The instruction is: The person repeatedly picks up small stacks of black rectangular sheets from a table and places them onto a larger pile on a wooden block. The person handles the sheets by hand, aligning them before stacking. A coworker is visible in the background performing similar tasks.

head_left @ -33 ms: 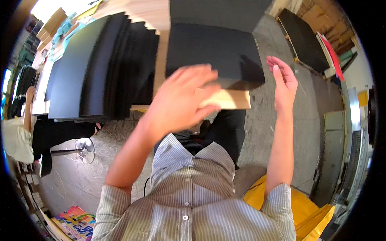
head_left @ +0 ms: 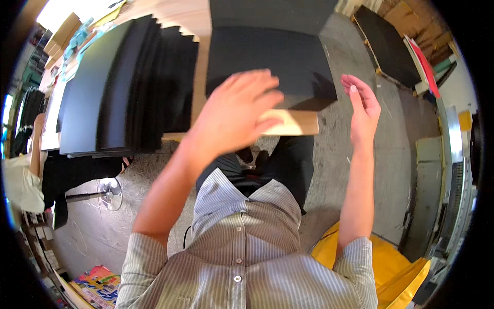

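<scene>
My left hand (head_left: 239,110), a little blurred, is above the front left part of a black stack of sheets or boards (head_left: 267,59) on the wooden table. Its fingers are spread, with nothing in them. Whether the fingertips touch the black surface I cannot tell. Off the stack's right side, my right hand (head_left: 364,105) is raised above the floor. Its fingers are loosely bent, the thumb is apart and the hand holds nothing. Left of the stack lie several stepped piles of black sheets (head_left: 116,90).
The table's wooden front edge (head_left: 301,123) shows below the stack. At the far left is another person's arm (head_left: 37,139). A fan (head_left: 109,194) stands on the floor nearby. Far right lies a black board-topped pile (head_left: 386,46). Yellow sheeting (head_left: 381,265) is by my right elbow.
My left hand has shifted slightly, its fingers now farther over the black stack. The right hand keeps nearly the same place. The whole table sits slightly higher in the view.
</scene>
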### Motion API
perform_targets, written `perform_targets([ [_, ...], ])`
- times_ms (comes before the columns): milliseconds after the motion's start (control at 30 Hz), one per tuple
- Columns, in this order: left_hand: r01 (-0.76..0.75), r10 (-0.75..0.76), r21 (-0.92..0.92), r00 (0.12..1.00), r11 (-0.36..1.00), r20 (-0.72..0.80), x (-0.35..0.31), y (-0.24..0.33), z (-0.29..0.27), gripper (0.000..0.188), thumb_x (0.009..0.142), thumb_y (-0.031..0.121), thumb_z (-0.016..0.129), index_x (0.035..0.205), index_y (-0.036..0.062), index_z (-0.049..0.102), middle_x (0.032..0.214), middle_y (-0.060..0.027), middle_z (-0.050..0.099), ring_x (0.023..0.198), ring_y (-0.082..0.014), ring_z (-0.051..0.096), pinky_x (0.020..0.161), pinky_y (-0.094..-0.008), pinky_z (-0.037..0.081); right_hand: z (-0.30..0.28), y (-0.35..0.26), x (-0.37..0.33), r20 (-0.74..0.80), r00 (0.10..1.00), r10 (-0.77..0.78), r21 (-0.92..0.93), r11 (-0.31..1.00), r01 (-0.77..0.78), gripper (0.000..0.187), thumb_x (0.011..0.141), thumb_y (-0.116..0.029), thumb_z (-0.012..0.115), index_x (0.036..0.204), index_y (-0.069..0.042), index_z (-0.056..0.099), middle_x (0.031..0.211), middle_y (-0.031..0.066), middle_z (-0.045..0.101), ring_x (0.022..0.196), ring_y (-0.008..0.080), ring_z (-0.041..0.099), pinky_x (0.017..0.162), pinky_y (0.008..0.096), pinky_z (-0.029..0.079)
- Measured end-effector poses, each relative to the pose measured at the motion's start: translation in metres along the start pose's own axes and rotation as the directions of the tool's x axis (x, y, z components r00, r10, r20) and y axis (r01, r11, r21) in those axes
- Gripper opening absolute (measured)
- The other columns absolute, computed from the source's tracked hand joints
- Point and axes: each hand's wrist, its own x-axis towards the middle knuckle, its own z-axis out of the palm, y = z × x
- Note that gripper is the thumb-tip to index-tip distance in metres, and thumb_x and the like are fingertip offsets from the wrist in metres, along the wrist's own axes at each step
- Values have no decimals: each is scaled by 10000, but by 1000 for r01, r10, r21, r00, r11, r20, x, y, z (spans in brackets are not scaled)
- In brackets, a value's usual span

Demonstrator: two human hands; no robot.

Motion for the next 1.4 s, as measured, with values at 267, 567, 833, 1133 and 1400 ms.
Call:
perform_targets([
  [267, 35, -69, 170, 978, 985, 196, 60, -26, 44, 384, 760, 301, 800, 1079, 111, 704, 1100, -74, 695, 1028, -286, 669, 863, -398, 556, -55, 59, -90, -191, 963, 188, -6, 981, -193, 231, 999, -76, 557, 1188, 20, 649, 1168, 111, 690, 1085, 182, 644, 986, 316, 487],
  [567, -60, 45, 63, 976, 996, 211, 72, -37, 42, 385, 719, 201, 837, 1054, 83, 689, 1003, -93, 683, 905, -287, 675, 758, -389, 542, -45, 99, -120, -184, 925, 334, 106, 942, -319, 230, 1002, -69, 567, 1196, 41, 621, 1135, 130, 696, 1025, 176, 658, 943, 306, 507],
  [833, 9, 11, -75, 966, 997, 257, 80, -43, 34, 260, 854, 166, 717, 1088, 64, 664, 961, -118, 677, 745, -280, 649, 638, -366, 508, -31, 103, -119, -182, 920, 348, 144, 935, -325, 218, 1001, -66, 567, 1181, 44, 624, 1102, 130, 705, 984, 172, 664, 908, 298, 519],
  [1133, 182, -111, -224, 948, 957, 298, 93, -68, 15, 257, 992, 213, 567, 1118, -3, 627, 830, -193, 642, 777, -297, 650, 732, -363, 491, 11, -7, -6, 138, 932, 335, 582, 734, -350, 523, 1026, -365, 506, 1225, 115, 566, 1181, 270, 642, 1044, 318, 667, 926, 435, 546],
  [1400, 251, -153, -265, 927, 931, 341, 95, -60, 16, 268, 949, 208, 607, 1135, 16, 631, 826, -173, 639, 729, -238, 620, 702, -364, 487, 43, 30, 55, 597, 739, 313, 798, -136, -587, 792, 964, -477, 548, 1403, 126, 282, 1453, 407, 306, 1380, 555, 291, 1148, 661, 275],
])
